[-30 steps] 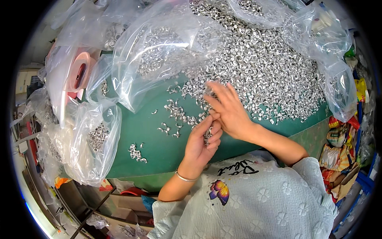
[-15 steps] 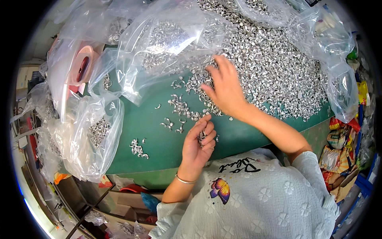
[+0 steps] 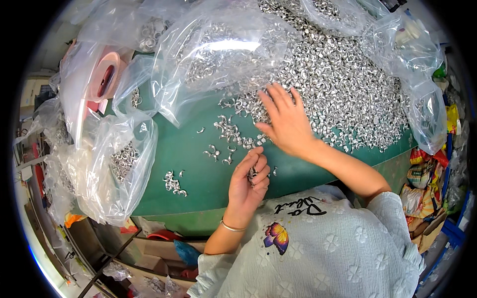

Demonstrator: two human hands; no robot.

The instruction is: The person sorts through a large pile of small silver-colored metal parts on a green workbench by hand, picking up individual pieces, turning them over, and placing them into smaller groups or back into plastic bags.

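Note:
A big heap of small silver metal parts [image 3: 343,74] covers the far right of the green table [image 3: 189,149]. My right hand [image 3: 285,119] lies flat on the near edge of that heap, fingers spread over the pieces. My left hand [image 3: 251,181] is held close to my chest, palm up and curled, with a few of the silver parts cupped in its fingers. Loose parts [image 3: 226,134] are scattered between the hands and the heap, and a small cluster of parts [image 3: 174,183] lies further left.
Clear plastic bags [image 3: 218,54] holding more metal parts lie over the back and left of the table; another bag [image 3: 119,164] hangs off the left edge. A pink tape roll [image 3: 107,79] sits inside plastic at the far left. Colourful packets [image 3: 422,184] crowd the right side.
My right hand left my left hand and reached forward onto the heap, flattening out. My left hand stayed near my chest, keeping its few parts.

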